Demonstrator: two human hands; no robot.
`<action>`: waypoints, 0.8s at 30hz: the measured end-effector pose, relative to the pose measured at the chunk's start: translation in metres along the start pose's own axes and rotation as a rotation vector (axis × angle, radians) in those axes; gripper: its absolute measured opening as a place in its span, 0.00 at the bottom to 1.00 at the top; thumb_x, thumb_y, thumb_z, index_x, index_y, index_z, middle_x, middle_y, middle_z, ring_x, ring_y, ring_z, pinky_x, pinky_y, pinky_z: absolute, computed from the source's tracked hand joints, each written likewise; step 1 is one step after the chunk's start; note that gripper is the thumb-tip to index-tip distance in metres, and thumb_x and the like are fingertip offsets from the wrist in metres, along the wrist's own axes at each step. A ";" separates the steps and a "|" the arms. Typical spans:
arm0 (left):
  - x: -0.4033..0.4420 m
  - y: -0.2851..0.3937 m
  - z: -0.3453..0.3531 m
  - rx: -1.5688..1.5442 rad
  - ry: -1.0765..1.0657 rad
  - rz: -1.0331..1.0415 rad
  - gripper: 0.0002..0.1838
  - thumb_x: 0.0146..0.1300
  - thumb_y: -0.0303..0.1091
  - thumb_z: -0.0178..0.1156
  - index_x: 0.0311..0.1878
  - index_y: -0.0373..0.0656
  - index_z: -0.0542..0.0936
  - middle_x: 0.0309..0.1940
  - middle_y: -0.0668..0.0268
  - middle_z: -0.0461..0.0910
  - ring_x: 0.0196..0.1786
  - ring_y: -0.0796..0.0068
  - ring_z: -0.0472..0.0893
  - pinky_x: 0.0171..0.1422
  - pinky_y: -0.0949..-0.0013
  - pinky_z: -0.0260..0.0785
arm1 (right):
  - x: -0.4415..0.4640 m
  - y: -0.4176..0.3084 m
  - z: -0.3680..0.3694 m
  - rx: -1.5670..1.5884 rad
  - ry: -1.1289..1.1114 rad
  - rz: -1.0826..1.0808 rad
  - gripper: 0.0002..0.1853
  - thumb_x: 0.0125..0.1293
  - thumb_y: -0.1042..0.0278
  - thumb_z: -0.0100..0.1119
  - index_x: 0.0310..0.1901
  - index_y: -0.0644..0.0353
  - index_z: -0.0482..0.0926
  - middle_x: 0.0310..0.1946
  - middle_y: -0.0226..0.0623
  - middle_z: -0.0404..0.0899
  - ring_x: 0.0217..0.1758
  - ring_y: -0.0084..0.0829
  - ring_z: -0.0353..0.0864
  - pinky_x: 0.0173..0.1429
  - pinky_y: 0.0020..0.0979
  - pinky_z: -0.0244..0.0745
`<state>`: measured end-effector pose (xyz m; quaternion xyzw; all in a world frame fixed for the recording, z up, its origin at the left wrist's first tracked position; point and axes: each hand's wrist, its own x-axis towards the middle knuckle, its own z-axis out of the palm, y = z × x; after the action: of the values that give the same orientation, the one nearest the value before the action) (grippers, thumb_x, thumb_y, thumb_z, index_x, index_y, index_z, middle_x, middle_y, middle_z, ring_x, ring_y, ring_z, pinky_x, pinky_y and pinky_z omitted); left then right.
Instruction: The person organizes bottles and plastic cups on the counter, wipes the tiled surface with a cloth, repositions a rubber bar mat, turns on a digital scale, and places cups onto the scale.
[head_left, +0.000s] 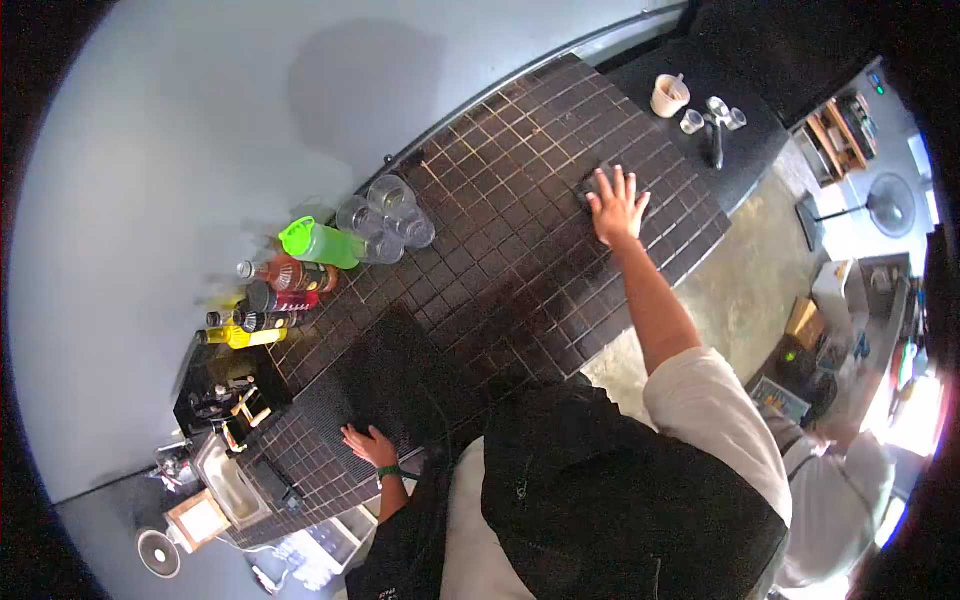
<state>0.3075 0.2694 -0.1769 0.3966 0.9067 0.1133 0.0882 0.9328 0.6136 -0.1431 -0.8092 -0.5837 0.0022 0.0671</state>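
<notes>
Head view: right hand flat on dark crumpled cloth, far right of dark-brown tiled counter; left hand splayed, well apart, near left. Likely wiping; next stroke wants palm pressure.

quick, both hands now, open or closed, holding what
Left hand: open, on the black textured mat.
Right hand: open, spread over a dark cloth-like wad.

dark cloth mostly hidden under right hand; bottle labels illegibly small; co-worker blurred
</notes>
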 end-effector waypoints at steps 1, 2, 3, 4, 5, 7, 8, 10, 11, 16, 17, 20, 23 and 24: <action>-0.008 0.010 0.007 0.052 0.003 -0.116 0.36 0.74 0.40 0.54 0.81 0.44 0.57 0.84 0.53 0.48 0.84 0.39 0.45 0.83 0.32 0.39 | 0.014 0.012 0.001 -0.010 0.004 0.008 0.32 0.78 0.41 0.45 0.80 0.35 0.59 0.84 0.37 0.48 0.86 0.50 0.44 0.81 0.70 0.38; -0.017 0.019 0.014 0.099 0.016 -0.125 0.36 0.76 0.46 0.53 0.82 0.47 0.56 0.84 0.53 0.46 0.84 0.38 0.44 0.82 0.30 0.40 | 0.024 0.021 0.002 -0.016 0.012 0.003 0.32 0.78 0.41 0.45 0.80 0.35 0.59 0.84 0.37 0.48 0.86 0.50 0.45 0.81 0.70 0.39; -0.028 0.029 0.015 0.099 0.026 -0.154 0.36 0.76 0.46 0.53 0.82 0.47 0.56 0.84 0.53 0.46 0.84 0.38 0.44 0.82 0.30 0.40 | 0.031 0.025 0.001 -0.010 -0.003 0.016 0.32 0.78 0.40 0.45 0.80 0.35 0.59 0.84 0.37 0.48 0.86 0.50 0.45 0.81 0.70 0.39; -0.037 0.043 0.019 0.089 0.041 -0.166 0.37 0.76 0.47 0.53 0.82 0.47 0.55 0.85 0.53 0.45 0.84 0.38 0.43 0.82 0.30 0.40 | 0.033 0.028 0.008 -0.013 0.011 0.007 0.32 0.78 0.40 0.45 0.80 0.35 0.58 0.84 0.36 0.48 0.86 0.50 0.45 0.81 0.69 0.39; -0.043 0.055 0.019 0.073 0.056 -0.168 0.37 0.76 0.48 0.52 0.82 0.47 0.55 0.85 0.53 0.44 0.85 0.38 0.43 0.83 0.30 0.39 | 0.032 0.029 0.014 -0.018 0.033 0.006 0.32 0.78 0.40 0.45 0.80 0.35 0.58 0.84 0.36 0.48 0.86 0.49 0.45 0.81 0.69 0.39; -0.047 0.062 0.025 0.051 0.060 -0.179 0.37 0.77 0.50 0.50 0.83 0.47 0.53 0.85 0.53 0.43 0.85 0.38 0.42 0.82 0.30 0.38 | 0.022 0.023 0.010 -0.001 0.015 0.041 0.32 0.79 0.42 0.45 0.81 0.34 0.56 0.84 0.37 0.46 0.86 0.50 0.44 0.82 0.68 0.37; -0.046 0.061 0.028 0.087 0.070 -0.170 0.37 0.78 0.50 0.49 0.83 0.46 0.53 0.85 0.53 0.43 0.85 0.38 0.41 0.82 0.30 0.38 | 0.009 0.018 0.005 0.009 -0.008 0.027 0.33 0.78 0.42 0.45 0.81 0.35 0.56 0.84 0.37 0.47 0.86 0.50 0.43 0.82 0.69 0.37; -0.051 0.063 0.026 0.171 0.058 -0.169 0.36 0.79 0.51 0.45 0.83 0.45 0.53 0.85 0.52 0.44 0.85 0.38 0.42 0.82 0.31 0.41 | -0.044 0.007 0.002 0.008 -0.016 -0.061 0.34 0.77 0.42 0.47 0.81 0.37 0.57 0.84 0.39 0.47 0.87 0.51 0.42 0.81 0.70 0.37; -0.052 0.063 0.029 0.166 0.050 -0.163 0.36 0.79 0.51 0.45 0.83 0.45 0.53 0.85 0.52 0.44 0.85 0.38 0.42 0.82 0.31 0.41 | -0.076 0.000 0.003 -0.002 0.007 -0.138 0.34 0.77 0.42 0.48 0.81 0.38 0.57 0.84 0.40 0.47 0.87 0.52 0.41 0.81 0.70 0.36; -0.051 0.052 0.044 0.301 0.165 -0.109 0.36 0.80 0.53 0.44 0.83 0.45 0.55 0.84 0.52 0.47 0.83 0.38 0.50 0.80 0.32 0.48 | -0.228 -0.017 -0.033 0.092 -0.138 -0.367 0.35 0.73 0.45 0.56 0.78 0.40 0.62 0.83 0.42 0.49 0.86 0.54 0.43 0.79 0.73 0.40; -0.049 0.049 0.045 0.298 0.188 -0.104 0.36 0.80 0.54 0.44 0.83 0.45 0.55 0.84 0.52 0.48 0.83 0.38 0.51 0.80 0.32 0.49 | -0.231 -0.006 -0.036 0.077 -0.173 -0.418 0.35 0.73 0.43 0.54 0.79 0.39 0.61 0.83 0.41 0.48 0.86 0.54 0.42 0.79 0.73 0.38; -0.048 0.038 0.052 0.248 0.210 -0.086 0.36 0.79 0.55 0.46 0.83 0.48 0.56 0.84 0.53 0.47 0.84 0.39 0.49 0.81 0.33 0.47 | -0.205 0.035 -0.035 0.082 -0.151 -0.347 0.34 0.72 0.46 0.57 0.77 0.37 0.64 0.83 0.38 0.49 0.86 0.53 0.43 0.79 0.74 0.38; -0.050 0.042 0.037 0.159 0.160 -0.115 0.37 0.77 0.55 0.50 0.83 0.49 0.56 0.85 0.53 0.46 0.84 0.39 0.46 0.82 0.34 0.43 | -0.138 0.090 -0.024 0.022 -0.019 -0.078 0.32 0.76 0.45 0.51 0.79 0.38 0.61 0.84 0.38 0.49 0.86 0.51 0.43 0.80 0.74 0.38; -0.052 0.043 0.030 0.146 0.105 -0.086 0.37 0.77 0.54 0.51 0.83 0.49 0.56 0.85 0.53 0.46 0.84 0.39 0.45 0.83 0.34 0.42 | -0.112 0.105 -0.022 -0.054 -0.044 -0.031 0.33 0.78 0.43 0.46 0.81 0.36 0.56 0.84 0.36 0.46 0.87 0.50 0.41 0.80 0.73 0.37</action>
<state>0.3805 0.2634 -0.1905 0.3561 0.9321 0.0635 0.0164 0.9980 0.4733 -0.1411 -0.8014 -0.5972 0.0034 0.0323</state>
